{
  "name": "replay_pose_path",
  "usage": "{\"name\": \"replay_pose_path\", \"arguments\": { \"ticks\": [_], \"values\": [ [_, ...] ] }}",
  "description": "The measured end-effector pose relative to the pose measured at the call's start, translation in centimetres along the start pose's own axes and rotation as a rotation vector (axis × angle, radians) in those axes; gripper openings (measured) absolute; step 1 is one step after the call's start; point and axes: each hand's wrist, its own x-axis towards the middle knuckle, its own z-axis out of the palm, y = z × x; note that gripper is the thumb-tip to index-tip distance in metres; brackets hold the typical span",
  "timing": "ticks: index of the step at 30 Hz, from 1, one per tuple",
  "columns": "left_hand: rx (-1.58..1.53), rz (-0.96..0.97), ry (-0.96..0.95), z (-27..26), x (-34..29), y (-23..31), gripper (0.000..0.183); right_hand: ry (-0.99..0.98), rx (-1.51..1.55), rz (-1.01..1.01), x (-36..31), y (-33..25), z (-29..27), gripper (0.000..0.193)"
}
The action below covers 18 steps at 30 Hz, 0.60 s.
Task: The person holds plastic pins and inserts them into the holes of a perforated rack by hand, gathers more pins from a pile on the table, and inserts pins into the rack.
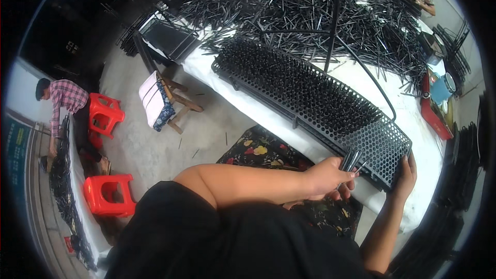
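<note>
My left hand [329, 177] is closed round a small bundle of thin black sticks [351, 160], their ends pointing up. It is just in front of the near edge of a long black perforated rack [374, 142]. Black sticks [279, 77] stand upright in most of the rack's holes; the holes toward its right end have none showing. My right hand [406, 174] grips the rack's right end, fingers over the edge and the thumb side partly hidden. The rack rests tilted on a table with a white cover [227, 95].
Behind the rack lies a large heap of loose black sticks [289, 5], crossed by a thin black frame [333, 26]. A blue container [443, 87] and a red object [433, 111] stand at right. Red stools [109, 195] and a cushioned wooden chair [155, 101] are left. Two other people work nearby.
</note>
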Motion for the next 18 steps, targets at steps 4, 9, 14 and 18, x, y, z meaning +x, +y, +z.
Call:
{"name": "replay_pose_path", "arguments": {
  "ticks": [4,9,14,18],
  "values": [
    [0.054,0.061,0.000,0.1,-0.4,0.0,0.018,-0.007,-0.193,-0.063,-1.3,0.7,1.8,0.046],
    [0.168,0.182,0.074,0.8,-1.0,0.4,0.015,0.185,-1.320,-0.848,-3.4,-1.3,4.3,0.044],
    [0.127,0.199,-0.012,0.2,-2.1,0.4,0.014,-0.367,-0.332,0.040,-6.1,-3.9,6.8,0.045],
    [0.116,0.214,-0.052,0.1,-2.1,0.6,0.013,-0.436,-0.316,0.022,-6.4,-2.8,7.6,0.031]
  ]
}}
